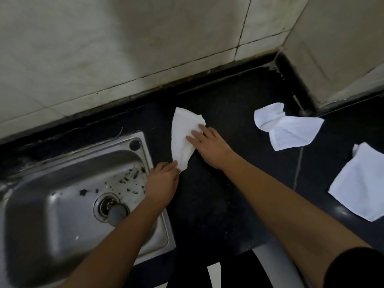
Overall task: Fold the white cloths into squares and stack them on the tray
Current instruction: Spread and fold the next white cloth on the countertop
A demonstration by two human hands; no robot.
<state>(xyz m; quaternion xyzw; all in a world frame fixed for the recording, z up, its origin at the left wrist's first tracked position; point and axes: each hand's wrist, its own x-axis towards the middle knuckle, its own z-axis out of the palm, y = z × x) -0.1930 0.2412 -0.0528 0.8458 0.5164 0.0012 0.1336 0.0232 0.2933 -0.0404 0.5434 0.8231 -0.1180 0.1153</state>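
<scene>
The cloth (182, 134) lies on the dark counter (218, 204), just to the right of the sink (62, 204). It is white and folded into a long, thin shape. Its top points at the wall (104, 48) and its low tip points at the person. The left hand (163, 183) holds that low tip. Its fingers are curled and they pinch the corner, right by the sink's edge. The right hand (209, 146) lies flat on the right side of the cloth. Its fingers are straight and spread a little, and they press the cloth down onto the counter. Both arms are bare and reach in from the bottom. A dark sleeve (357, 269) shows at the bottom right corner. A second cloth (288, 129) lies further right on the counter, well apart from the first one. It is white too, and it is crumpled and twisted in the middle. A third cloth (361, 183) lies at the right edge, nearer to the person. It is mostly flat, with one corner turned up. No hand touches these two. The sink is shiny metal, with small dark bits on its floor and a round drain (110, 206) in the middle. The wall behind the counter has big pale tiles with dark lines between them, and it looks grubby.
</scene>
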